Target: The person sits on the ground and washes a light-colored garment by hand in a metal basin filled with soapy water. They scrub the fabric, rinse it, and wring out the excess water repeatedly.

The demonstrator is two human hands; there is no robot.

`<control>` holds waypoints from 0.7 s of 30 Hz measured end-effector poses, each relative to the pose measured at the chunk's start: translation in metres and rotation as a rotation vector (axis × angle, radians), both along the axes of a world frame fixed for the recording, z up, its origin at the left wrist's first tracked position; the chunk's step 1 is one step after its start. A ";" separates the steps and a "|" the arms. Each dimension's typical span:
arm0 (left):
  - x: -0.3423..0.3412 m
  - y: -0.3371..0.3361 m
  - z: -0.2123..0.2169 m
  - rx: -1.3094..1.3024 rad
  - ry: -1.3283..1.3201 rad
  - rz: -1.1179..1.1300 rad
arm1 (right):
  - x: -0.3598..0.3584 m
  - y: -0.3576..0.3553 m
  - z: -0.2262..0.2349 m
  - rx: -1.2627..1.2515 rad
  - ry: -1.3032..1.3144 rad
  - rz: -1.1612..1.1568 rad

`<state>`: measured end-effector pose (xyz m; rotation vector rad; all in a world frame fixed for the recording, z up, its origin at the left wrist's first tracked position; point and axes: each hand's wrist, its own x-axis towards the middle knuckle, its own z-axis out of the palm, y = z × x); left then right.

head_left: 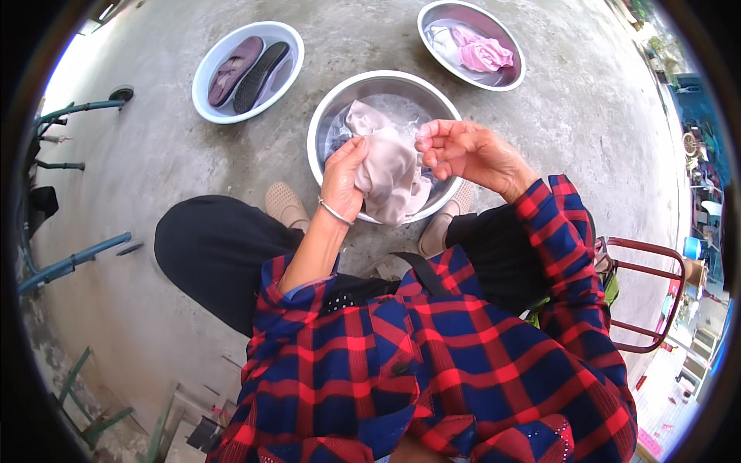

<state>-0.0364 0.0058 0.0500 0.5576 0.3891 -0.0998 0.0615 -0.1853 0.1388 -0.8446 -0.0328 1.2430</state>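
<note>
Over a basin (312, 143), the left hand (343, 184) grasps cloth (390, 166), partly hidden by it; the right hand (480, 158) curls, its hold impossible to tell.

**Ground-Level Layout**

On my feed, a grey concrete floor (170, 158) carries three round basins: a large central basin (312, 139), a pale basin (231, 119) forward-left and a metal basin (522, 65) forward-right. Two beige perforated shoes (284, 203) stand beside the central basin.
</note>
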 end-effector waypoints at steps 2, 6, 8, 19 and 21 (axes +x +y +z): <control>-0.002 -0.001 0.000 -0.010 -0.001 0.018 | -0.003 0.008 -0.011 0.008 -0.039 0.044; -0.001 -0.002 -0.008 0.006 -0.014 0.031 | -0.014 0.013 -0.025 -0.180 -0.183 0.077; 0.000 -0.003 -0.009 0.017 -0.023 0.041 | -0.018 0.014 -0.031 -0.294 -0.270 0.090; 0.000 -0.005 -0.010 0.002 0.019 0.076 | -0.043 0.028 -0.043 -0.666 -1.682 0.072; -0.001 -0.003 -0.008 0.023 0.018 0.100 | -0.052 0.027 -0.044 -0.824 -1.893 0.173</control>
